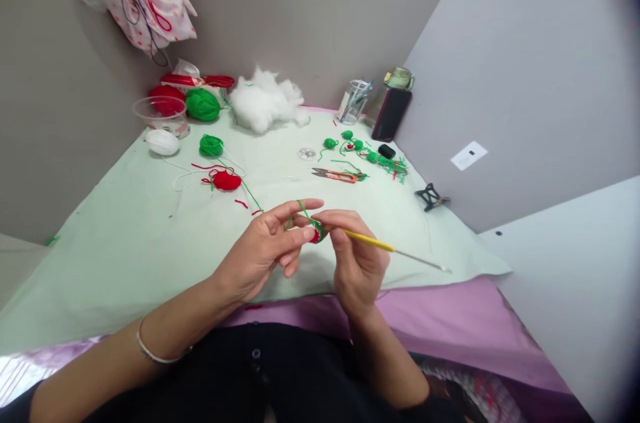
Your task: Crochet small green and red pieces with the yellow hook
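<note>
Between thumb and fingers, my left hand (273,240) pinches a small round crochet piece (317,232) in red, white and green. Green yarn (303,208) loops over its raised index finger. My right hand (357,256) is closed around a crochet hook with a yellow grip (370,240); the hook's front end meets the piece, and its metal back end points right. A green strand runs from the left hand up toward a small green yarn ball (211,145). The hook's tip is hidden at the piece.
Orange-handled snips (335,175), green balls with scraps (373,156) and a red yarn bundle (226,180) lie beyond the hands. White stuffing (265,100), a pen cup (353,103), a phone (393,115) and a plastic tub (160,118) stand farther back. A black stand (431,197) is at right.
</note>
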`<state>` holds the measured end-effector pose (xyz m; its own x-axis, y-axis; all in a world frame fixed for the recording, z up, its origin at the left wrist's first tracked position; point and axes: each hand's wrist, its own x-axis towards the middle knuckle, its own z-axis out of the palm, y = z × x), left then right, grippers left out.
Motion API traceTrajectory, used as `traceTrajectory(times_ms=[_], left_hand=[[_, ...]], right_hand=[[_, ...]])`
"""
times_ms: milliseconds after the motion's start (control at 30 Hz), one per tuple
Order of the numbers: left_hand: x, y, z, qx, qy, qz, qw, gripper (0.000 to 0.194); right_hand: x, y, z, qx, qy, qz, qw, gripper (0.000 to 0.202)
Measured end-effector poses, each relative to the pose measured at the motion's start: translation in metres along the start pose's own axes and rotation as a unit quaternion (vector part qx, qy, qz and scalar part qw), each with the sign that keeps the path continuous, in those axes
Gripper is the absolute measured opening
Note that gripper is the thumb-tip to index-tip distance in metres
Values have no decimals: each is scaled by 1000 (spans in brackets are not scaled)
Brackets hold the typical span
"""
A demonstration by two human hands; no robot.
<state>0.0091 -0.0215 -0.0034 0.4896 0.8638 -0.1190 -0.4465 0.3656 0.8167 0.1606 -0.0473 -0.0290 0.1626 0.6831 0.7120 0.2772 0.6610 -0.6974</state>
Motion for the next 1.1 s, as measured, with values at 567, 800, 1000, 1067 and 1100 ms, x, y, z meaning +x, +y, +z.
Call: traceTrajectory(times_ms=[567, 800, 1000, 1067, 1100], left_hand=[[-1, 0, -1, 12, 16, 13, 1000, 34], [-3, 6, -1, 24, 17, 15, 999, 30], [-6, -1, -2, 94, 58, 67, 992, 37], [-6, -5, -1, 91, 60, 83, 991, 41], [-5, -6, -1, 78, 60, 81, 992, 44]], right_hand=[[1, 4, -3, 72, 8, 111, 991, 15], [2, 3, -7, 174, 17, 152, 973, 20], [-8, -3, -5, -76, -25, -46, 996, 24], [-13, 2, 0, -151, -32, -145, 977, 28], [-14, 4, 2, -183, -25, -177, 967, 30]])
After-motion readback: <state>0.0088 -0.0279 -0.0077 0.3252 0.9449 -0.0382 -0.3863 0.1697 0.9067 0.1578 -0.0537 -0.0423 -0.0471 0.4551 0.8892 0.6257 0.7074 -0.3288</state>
